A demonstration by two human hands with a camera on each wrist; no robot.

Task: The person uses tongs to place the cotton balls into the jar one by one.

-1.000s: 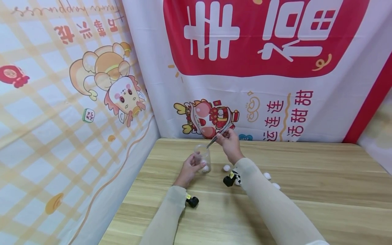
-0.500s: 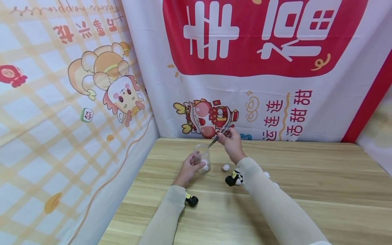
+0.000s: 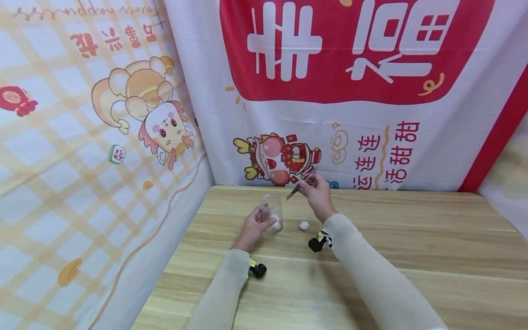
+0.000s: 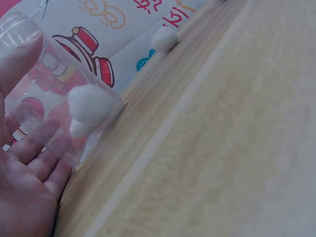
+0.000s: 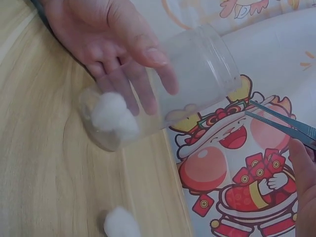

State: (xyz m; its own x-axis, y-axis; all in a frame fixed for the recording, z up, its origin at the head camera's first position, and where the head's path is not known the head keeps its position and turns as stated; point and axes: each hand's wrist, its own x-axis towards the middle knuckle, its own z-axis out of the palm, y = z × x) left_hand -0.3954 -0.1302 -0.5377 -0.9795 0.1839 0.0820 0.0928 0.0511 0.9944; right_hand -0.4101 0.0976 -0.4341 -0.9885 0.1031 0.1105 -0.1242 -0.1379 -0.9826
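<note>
My left hand (image 3: 253, 230) grips a clear plastic jar (image 5: 197, 64), fingers on one side and thumb on the other. The jar stands on the table, its mouth uncovered. White cotton balls (image 5: 111, 113) lie at its bottom. To the right of the jar's mouth, my right hand (image 3: 321, 197) pinches metal tweezers (image 5: 281, 121). The tweezer tips are apart with nothing between them. A loose cotton ball (image 3: 304, 225) rests on the table between the jar and my right wrist, seen also in both wrist views.
The wooden table (image 3: 280, 293) ends at a white and red printed cloth (image 3: 350, 114) behind. A checked cloth (image 3: 82, 183) hangs along the left side. My right sleeve (image 3: 367, 270) covers part of the table.
My right hand has moved the tweezers rightward, away from the jar's mouth. Cotton balls seen earlier beside the right forearm are now hidden by it. The left hand and jar stay put.
</note>
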